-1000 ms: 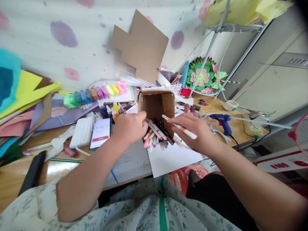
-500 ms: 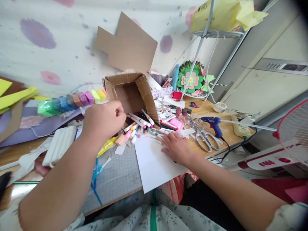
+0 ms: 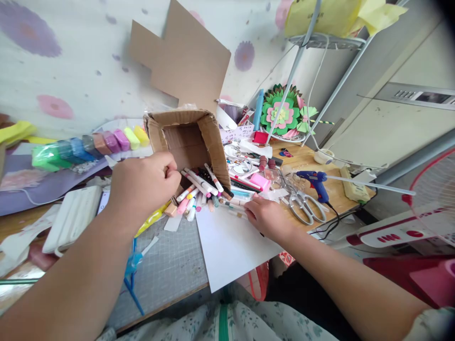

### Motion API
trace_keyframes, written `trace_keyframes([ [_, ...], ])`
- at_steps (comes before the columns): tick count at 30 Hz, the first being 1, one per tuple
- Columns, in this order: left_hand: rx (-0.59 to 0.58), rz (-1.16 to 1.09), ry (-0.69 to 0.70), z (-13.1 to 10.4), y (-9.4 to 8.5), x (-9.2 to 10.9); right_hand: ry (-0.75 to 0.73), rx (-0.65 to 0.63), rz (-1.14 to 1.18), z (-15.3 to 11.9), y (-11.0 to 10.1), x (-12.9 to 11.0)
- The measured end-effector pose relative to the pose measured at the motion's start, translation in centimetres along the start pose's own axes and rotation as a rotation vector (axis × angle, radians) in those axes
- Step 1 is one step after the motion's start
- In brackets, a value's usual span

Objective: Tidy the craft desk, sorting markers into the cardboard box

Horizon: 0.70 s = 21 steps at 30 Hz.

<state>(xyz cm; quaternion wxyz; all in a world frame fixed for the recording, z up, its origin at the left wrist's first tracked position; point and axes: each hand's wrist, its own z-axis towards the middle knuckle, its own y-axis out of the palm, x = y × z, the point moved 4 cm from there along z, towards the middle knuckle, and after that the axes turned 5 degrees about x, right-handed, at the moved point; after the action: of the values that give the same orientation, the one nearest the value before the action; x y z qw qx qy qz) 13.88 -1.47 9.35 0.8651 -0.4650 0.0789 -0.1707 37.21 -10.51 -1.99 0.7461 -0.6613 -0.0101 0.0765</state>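
Observation:
My left hand is closed in a fist at the near left edge of a tilted cardboard box, seemingly gripping its wall; the fingertips are hidden. The box's open side faces me, and a heap of markers spills from it onto the table. To the right, my right hand rests low over a white sheet of paper, its fingers curled around the ends of several pens. A dark tip shows below that palm.
Scissors and a blue glue gun lie right of my right hand. Wrapped colored clay blocks and a white power bank are at left. A white rack and a paper flower stand behind.
The view has shifted slightly. My right hand's fingers, spread flatter before, are now more curled at the pens. My left fist stays at the box edge.

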Motion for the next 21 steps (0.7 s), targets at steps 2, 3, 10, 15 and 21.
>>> trace_keyframes([
  [2,0.007,0.003,0.003,0.0,-0.3,-0.3,0.006,0.07,0.021,-0.1,-0.3,-0.4],
  [3,0.012,0.005,0.005,0.1,-0.4,-0.3,0.016,0.101,0.043,-0.1,-0.5,-0.8],
  [10,0.082,-0.017,-0.042,0.4,0.0,-0.6,-0.136,0.12,0.402,0.7,-1.5,-5.2],
  [15,0.161,-0.035,-0.015,0.4,-0.1,-1.1,-0.491,0.433,0.012,-6.5,-3.5,-2.1],
  [21,0.226,-0.049,0.025,0.3,-0.5,-1.5,-0.118,0.472,-0.345,-20.7,-1.1,9.2],
])
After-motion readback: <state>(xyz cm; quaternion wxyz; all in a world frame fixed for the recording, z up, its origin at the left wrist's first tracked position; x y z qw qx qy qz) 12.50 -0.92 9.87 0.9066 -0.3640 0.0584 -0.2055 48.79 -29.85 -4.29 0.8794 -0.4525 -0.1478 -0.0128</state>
